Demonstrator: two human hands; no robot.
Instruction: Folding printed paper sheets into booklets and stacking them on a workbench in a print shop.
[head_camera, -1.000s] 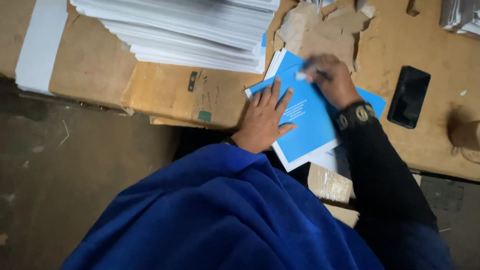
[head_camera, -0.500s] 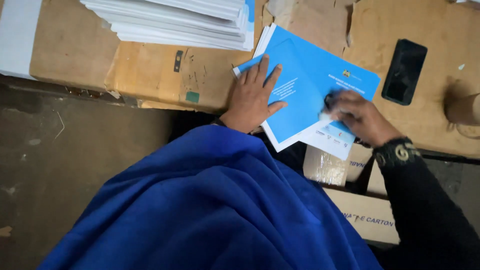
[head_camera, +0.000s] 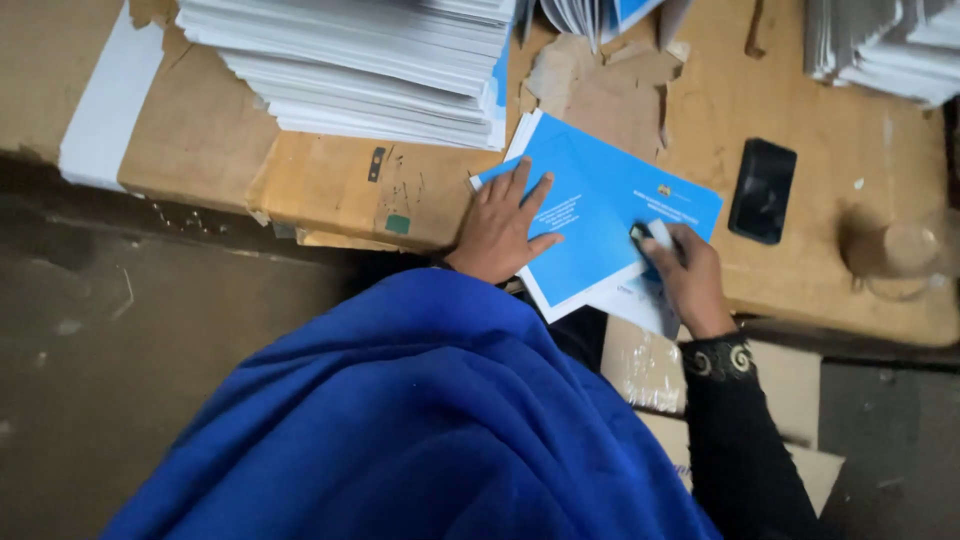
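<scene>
Two hands on blue booklet, left hand fingers flat atop, right hand pressing edge

Black phone flat on worktable; glass near; paper stacks behind.

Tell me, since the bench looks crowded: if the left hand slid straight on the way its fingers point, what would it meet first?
Probably the stack of white sheets: the left hand lies flat on the blue booklet, fingers pointing up and away. Depth is uncertain.
</scene>
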